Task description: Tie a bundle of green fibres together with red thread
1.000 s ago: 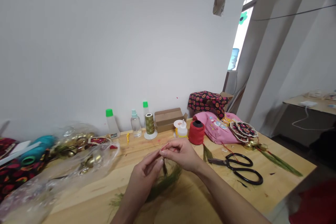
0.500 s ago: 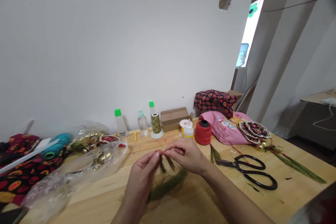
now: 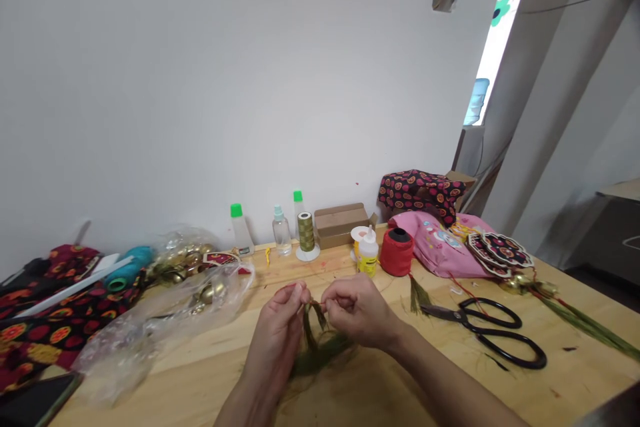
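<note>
Above the table, a small bunch of green tassel strands (image 3: 309, 332) hangs in two parts from between my hands. My left hand (image 3: 281, 327) is closed, thumb against fingers, pinching its top, where a bit of red thread (image 3: 315, 302) shows. Closed just to the right, my right hand (image 3: 364, 315) pinches the red thread near the strands; its fingertips are partly hidden. Beneath both hands a thicker bundle of green thread (image 3: 324, 355) lies on the wooden table (image 3: 185, 373).
Black-handled scissors (image 3: 493, 330) and a red thread spool (image 3: 397, 253) lie to the right, with a glue bottle (image 3: 368, 257) beside the spool. A green thread spool (image 3: 306, 233) stands behind. Clear plastic bags (image 3: 125, 340) with brass bells (image 3: 213, 291) are left.
The view has shifted, so the table's things sit further right. My right hand has drawn slightly away from my left, and more of the green strands shows between them.
</note>
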A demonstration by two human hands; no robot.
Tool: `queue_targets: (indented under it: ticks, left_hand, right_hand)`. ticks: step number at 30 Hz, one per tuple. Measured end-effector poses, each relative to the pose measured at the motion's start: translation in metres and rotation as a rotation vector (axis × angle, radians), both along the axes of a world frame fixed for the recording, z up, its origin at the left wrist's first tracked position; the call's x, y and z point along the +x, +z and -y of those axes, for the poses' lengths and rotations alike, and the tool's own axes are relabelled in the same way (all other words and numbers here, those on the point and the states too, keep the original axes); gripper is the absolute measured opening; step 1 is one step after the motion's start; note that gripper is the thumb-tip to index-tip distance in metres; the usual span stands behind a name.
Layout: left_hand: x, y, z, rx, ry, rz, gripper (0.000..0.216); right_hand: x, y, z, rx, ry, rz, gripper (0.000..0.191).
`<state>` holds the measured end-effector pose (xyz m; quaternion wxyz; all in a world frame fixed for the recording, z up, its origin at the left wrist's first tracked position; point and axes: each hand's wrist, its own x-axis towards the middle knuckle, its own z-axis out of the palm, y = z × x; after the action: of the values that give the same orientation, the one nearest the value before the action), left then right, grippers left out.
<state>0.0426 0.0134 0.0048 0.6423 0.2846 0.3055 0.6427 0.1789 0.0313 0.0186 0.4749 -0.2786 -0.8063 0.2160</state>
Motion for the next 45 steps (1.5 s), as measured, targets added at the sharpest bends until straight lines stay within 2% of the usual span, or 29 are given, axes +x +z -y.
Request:
queue_targets:
  ticks: [6,10,13,18,28,31,35,37,40,43,45]
  left_hand:
    - [-0.007,0.0,-0.002,-0.005,-0.026,-0.088,0.016]
    - [-0.016,0.002,-0.003,-0.038,-0.05,-0.175,0.012]
    - [-0.017,0.004,0.0,-0.084,-0.152,-0.267,0.013]
    - [-0.008,0.005,0.004,-0.098,-0.353,-0.402,0.024]
    - [-0.005,0.009,0.011,0.004,-0.515,-0.449,0.019]
    - [-0.005,0.012,0.012,-0.014,-0.533,-0.434,0.016]
    - [-0.006,0.01,0.013,-0.045,-0.549,-0.393,0.023]
    - [-0.006,0.007,0.013,-0.045,-0.553,-0.386,0.022]
    - [-0.004,0.003,0.012,-0.071,-0.544,-0.386,0.021]
    - [-0.003,0.001,0.011,-0.084,-0.512,-0.367,0.019]
    - [-0.003,0.002,0.009,-0.082,-0.461,-0.35,0.017]
  right_hand:
    - [-0.003,-0.005,-0.001,-0.141,0.022,-0.054,0.018]
    - [0.006,0.0,-0.006,-0.075,0.027,0.041,0.017]
    - [0.012,0.005,-0.009,-0.005,-0.006,0.061,0.016]
    - [0.013,0.005,-0.011,-0.016,0.069,-0.012,0.015]
    - [0.01,-0.005,-0.018,-0.309,0.056,-0.034,0.014]
    - [0.01,-0.009,-0.02,-0.388,0.043,-0.001,0.02]
    - [0.01,-0.014,-0.022,-0.443,0.052,0.024,0.026]
    - [0.009,-0.017,-0.022,-0.431,0.041,0.059,0.027]
    - [0.01,-0.015,-0.023,-0.32,-0.062,0.089,0.02]
    - [0.015,-0.006,-0.025,-0.18,-0.217,0.008,0.014]
    - [0.018,0.0,-0.026,-0.145,-0.249,-0.052,0.014]
